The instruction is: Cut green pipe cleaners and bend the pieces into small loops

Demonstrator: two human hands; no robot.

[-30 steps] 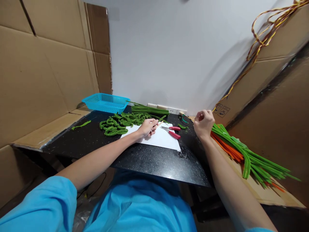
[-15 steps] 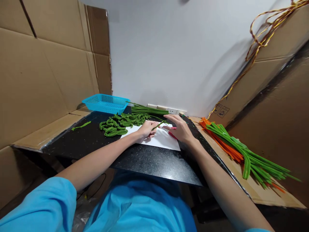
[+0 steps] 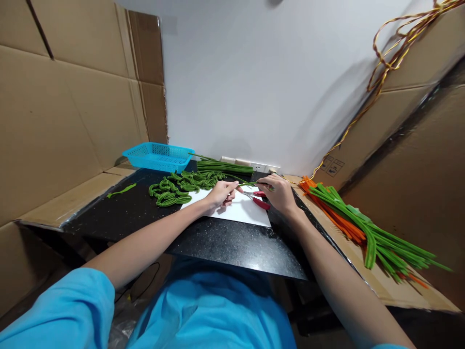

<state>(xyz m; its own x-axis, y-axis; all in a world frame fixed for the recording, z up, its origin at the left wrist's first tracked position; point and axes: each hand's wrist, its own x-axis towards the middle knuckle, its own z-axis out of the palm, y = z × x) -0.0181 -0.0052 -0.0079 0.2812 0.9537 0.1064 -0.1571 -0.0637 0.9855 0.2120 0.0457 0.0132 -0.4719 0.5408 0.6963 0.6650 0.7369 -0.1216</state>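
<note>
My left hand (image 3: 220,193) rests on a white sheet of paper (image 3: 236,209) and pinches one end of a thin green pipe cleaner (image 3: 249,183). My right hand (image 3: 276,192) is closed on the other end of the same green pipe cleaner, just above red-handled pliers (image 3: 258,198) that lie on the paper. To the left of my left hand, a heap of bent green pipe-cleaner pieces (image 3: 181,185) lies on the black table (image 3: 232,245).
A blue plastic basket (image 3: 159,156) stands at the back left. Straight green stems (image 3: 223,166) lie along the wall. Green and orange pipe cleaners (image 3: 358,226) lie on cardboard to the right. Cardboard walls stand on both sides. One green piece (image 3: 121,189) lies at far left.
My right hand came from the pile on the right to the paper and closed on the green pipe cleaner's free end. My left hand stayed put.
</note>
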